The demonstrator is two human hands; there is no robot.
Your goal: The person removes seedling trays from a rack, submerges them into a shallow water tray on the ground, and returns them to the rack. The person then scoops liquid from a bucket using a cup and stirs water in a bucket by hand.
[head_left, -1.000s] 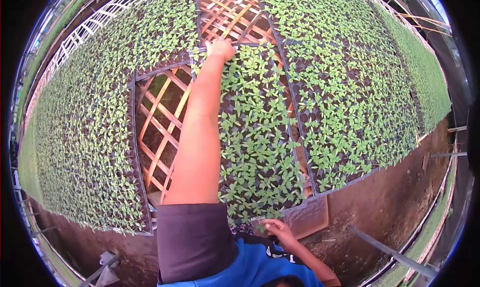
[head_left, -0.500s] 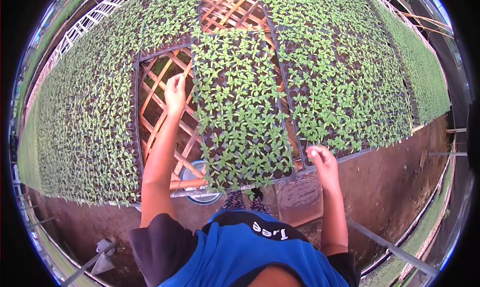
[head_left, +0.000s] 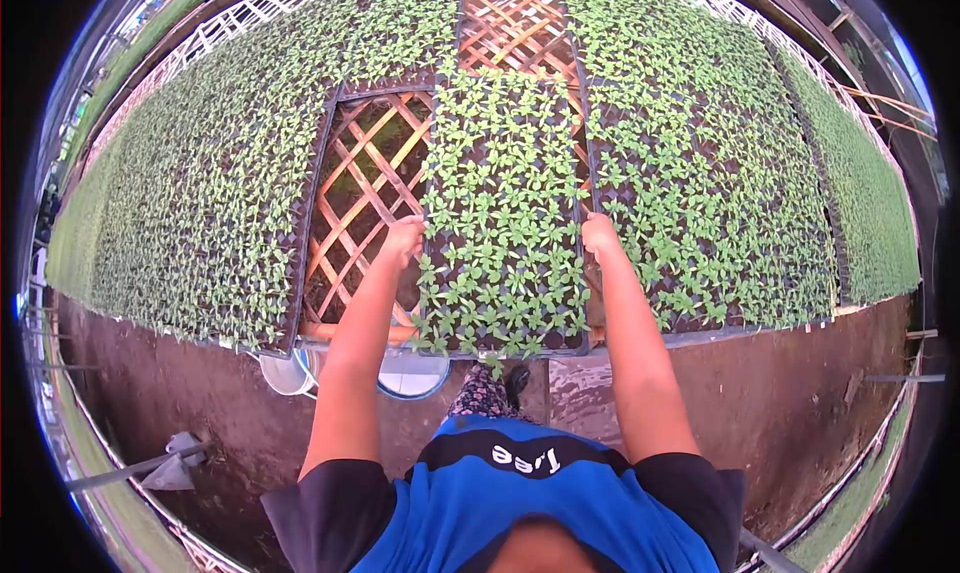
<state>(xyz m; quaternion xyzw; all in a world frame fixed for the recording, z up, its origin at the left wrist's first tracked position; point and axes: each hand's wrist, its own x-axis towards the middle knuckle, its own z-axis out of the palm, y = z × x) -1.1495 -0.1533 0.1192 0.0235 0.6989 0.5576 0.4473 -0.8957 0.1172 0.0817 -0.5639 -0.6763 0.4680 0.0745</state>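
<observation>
A black tray of green seedlings (head_left: pixel 505 213) lies on a wooden lattice bench (head_left: pixel 365 173) in front of me. My left hand (head_left: pixel 404 241) is closed at the tray's left edge, beside the open lattice. At the right edge my right hand (head_left: pixel 600 235) is closed too, in the narrow gap between this tray and the seedling trays on the right (head_left: pixel 690 193). The two hands are at about the same height, with the tray between them. Leaves hide part of the fingertips.
More seedling trays (head_left: pixel 210 183) cover the bench on the left. Bare lattice (head_left: pixel 515 28) shows beyond the middle tray. Beneath the front edge are a white bucket (head_left: pixel 290 373) and a blue-rimmed basin (head_left: pixel 412 373). A grey post (head_left: pixel 135 470) stands low on the left.
My left hand has come down from over the lattice to the tray's left edge. My right hand has moved up to the right edge. The camera view has shifted.
</observation>
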